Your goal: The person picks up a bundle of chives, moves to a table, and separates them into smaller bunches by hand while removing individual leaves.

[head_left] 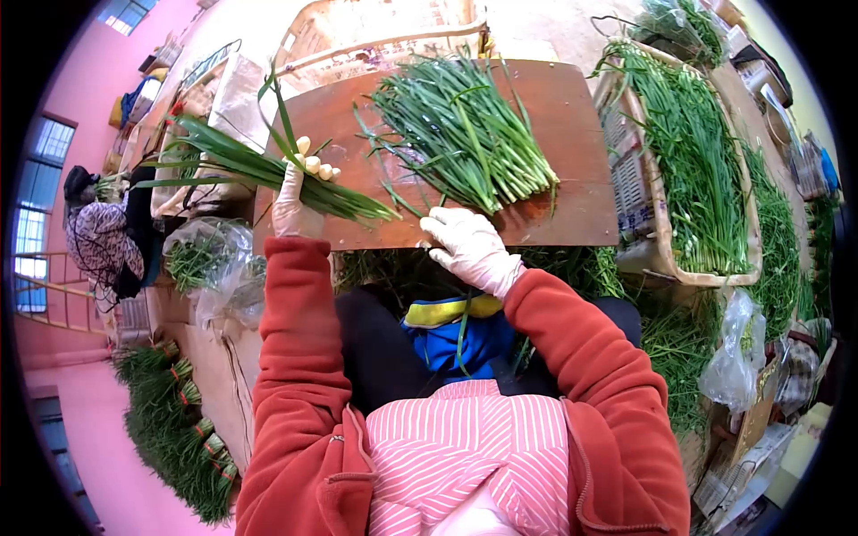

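Observation:
My left hand [299, 201], in a white glove, is closed around a small bunch of garlic chives [234, 159] above the left side of a brown board [576, 125]. Its leaves spread to the upper left, and the stalk ends point to the lower right. At the board's front edge, my right hand [472, 248], also gloved, has its fingers curled together; what they pinch, if anything, is too small to name. Just beyond it lies a big pile of garlic chives [465, 134], pale stalk ends toward the lower right. A loose green leaf [463, 332] hangs below my right hand.
A crate [755, 255] full of long greens stands right of the board. Tied bundles [183, 411] lie on the floor at lower left. Another person [103, 232] bends at far left, near a plastic bag of greens [210, 259]. A pale crate [375, 40] stands behind the board.

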`<state>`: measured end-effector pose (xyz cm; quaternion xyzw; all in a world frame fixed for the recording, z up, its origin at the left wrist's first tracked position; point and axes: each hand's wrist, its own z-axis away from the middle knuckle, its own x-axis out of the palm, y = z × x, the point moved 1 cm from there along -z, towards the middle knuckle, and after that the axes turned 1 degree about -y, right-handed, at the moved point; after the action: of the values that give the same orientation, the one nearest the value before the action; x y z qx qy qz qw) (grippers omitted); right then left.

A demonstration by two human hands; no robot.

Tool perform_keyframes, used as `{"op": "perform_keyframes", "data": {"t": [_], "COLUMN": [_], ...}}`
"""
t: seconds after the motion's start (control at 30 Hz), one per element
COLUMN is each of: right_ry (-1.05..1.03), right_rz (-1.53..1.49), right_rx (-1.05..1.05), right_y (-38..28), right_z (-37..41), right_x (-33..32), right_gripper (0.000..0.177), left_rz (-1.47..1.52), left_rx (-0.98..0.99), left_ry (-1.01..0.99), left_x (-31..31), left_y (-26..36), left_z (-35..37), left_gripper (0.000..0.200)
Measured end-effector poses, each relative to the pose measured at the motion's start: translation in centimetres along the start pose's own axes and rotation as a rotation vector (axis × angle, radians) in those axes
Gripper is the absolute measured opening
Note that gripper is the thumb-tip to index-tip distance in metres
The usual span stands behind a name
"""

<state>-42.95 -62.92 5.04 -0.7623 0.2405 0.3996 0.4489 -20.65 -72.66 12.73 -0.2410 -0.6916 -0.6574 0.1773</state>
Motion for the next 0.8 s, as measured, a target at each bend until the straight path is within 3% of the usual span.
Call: {"op": "perform_keyframes", "data": {"t": [0.07,0.13,0.2,0.23,0.27,0.33,0.37,0.47,0.57,0.67,0.73,0.77,0.8], "right_ry": [-0.082,-0.125,-0.145,-0.203,-0.101,-0.686,-0.708,-0.846,-0.622,0.021,0.133,0.082,0.055], "right_rz": [0.219,0.321,0.351,0.247,0.213,0.164,0.102,0.020,0.105,-0.196,-0.295,-0.382,-0.528], "right_rx": [-0.012,-0.083,-0.152,-0.164,-0.246,-0.089,-0.062,-0.005,0.072,0.062,0.035,0.084,0.160], "right_y": [0.2,0.8,0.0,-0.7,-1.6,-3.4,-3.9,-3.9,-2.6,-1.5,-1.7,-1.9,-2.0], "right_z": [0.1,0.6,0.7,1.3,1.4,1.8,2.7,2.9,1.2,-0.1,-1.7,-2.2,-2.3], "right_x": [0.8,2.5,3.1,3.1,3.0,3.0,2.5,1.4,0.4,-1.2,-2.7,-3.0,-2.6], "right_gripper": [0.059,0.056,0.047,0.038,0.026,0.020,0.020,0.026,0.025,0.032,0.053,0.068,0.072], "left_rz": [0.070,0.142,0.220,0.208,0.209,-0.164,-0.244,-0.490,-0.477,-0.345,-0.135,0.005,0.146], "left_rx": [-0.003,-0.003,-0.018,0.000,0.000,0.115,0.169,0.064,0.007,-0.022,-0.163,-0.289,-0.411], "left_ry": [-0.019,-0.043,-0.113,-0.042,-0.037,0.090,0.100,0.111,0.091,0.081,0.021,-0.017,-0.057], "left_x": [-1.1,-2.3,-2.7,-2.9,-2.6,-2.3,-1.6,-1.6,-2.1,-0.7,0.8,1.6,2.5], "left_y": [-0.3,-0.6,-0.6,-0.7,-0.5,0.0,-0.1,-1.6,-3.0,-2.6,-2.7,-3.3,-3.9], "left_z": [-0.5,-1.0,-1.4,-1.4,-1.6,-2.0,-1.9,-1.8,-2.5,-1.6,-1.1,-0.7,-0.2], "left_gripper": [0.049,0.053,0.056,0.048,0.048,0.041,0.034,0.028,0.031,0.034,0.033,0.033,0.032]}}
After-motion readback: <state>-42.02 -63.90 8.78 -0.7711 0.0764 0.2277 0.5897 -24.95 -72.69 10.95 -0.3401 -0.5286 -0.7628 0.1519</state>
